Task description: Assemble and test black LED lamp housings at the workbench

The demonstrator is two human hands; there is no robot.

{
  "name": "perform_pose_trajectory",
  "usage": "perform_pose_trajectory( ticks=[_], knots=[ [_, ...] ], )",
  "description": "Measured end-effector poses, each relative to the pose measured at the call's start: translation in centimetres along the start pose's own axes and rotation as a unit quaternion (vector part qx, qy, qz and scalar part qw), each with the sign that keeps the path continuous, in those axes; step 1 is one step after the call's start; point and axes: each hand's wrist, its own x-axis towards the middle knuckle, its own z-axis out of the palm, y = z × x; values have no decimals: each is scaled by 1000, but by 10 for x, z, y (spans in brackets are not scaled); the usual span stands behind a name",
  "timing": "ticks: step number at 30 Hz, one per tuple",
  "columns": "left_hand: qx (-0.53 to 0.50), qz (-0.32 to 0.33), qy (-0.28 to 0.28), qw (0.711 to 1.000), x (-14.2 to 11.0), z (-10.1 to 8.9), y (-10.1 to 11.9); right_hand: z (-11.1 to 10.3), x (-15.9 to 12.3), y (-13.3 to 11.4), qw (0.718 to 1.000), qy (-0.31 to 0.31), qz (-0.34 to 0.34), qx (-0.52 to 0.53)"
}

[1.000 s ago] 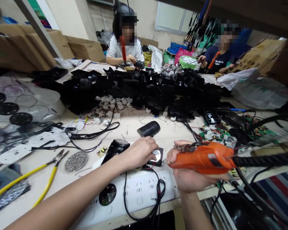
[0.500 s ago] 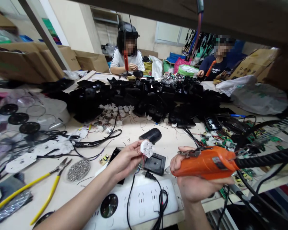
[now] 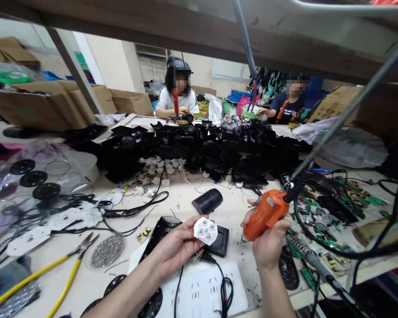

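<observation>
Between the fingers and thumb of my left hand [image 3: 175, 247] is a white LED lamp plate [image 3: 206, 230] with several round lenses, its face turned up and red wires hanging beneath. My right hand [image 3: 268, 243] is wrapped round an orange electric screwdriver [image 3: 265, 213], which hangs from a coiled spring and points down to the left. Behind the lamp plate lies a black rectangular housing [image 3: 219, 240], partly covered by it. A black curved casing [image 3: 207, 201] rests farther back. Just below my left hand a black plug [image 3: 208, 256] lies near the white power strip [image 3: 199, 291].
Yellow-handled cutters [image 3: 71, 260] and a round dish of screws [image 3: 108, 250] lie at left. Black casings [image 3: 199, 141] are heaped across the middle. Green circuit boards [image 3: 338, 238] cover the right side. Two co-workers sit opposite. A shelf beam [image 3: 185, 31] crosses overhead.
The screwdriver has swung from nearly level to a steeper tilt. My left hand has lowered slightly and turned the lamp plate's lenses more toward me. The camera view has shifted upward.
</observation>
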Motion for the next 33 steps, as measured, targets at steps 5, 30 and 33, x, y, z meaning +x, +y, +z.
perform_pose_trajectory(
  ticks=[5, 30, 33],
  knots=[
    [9, 9, -7, 1000, 2, -1, -2, -2, -1, 4, 999, -35, -8, -16],
    [63, 32, -5, 998, 3, -3, 1, 4, -10, 1, 1000, -29, -5, -6],
    [51, 21, -7, 998, 5, -3, 2, 5, -12, -2, 1000, -21, -3, 6]
  ],
)
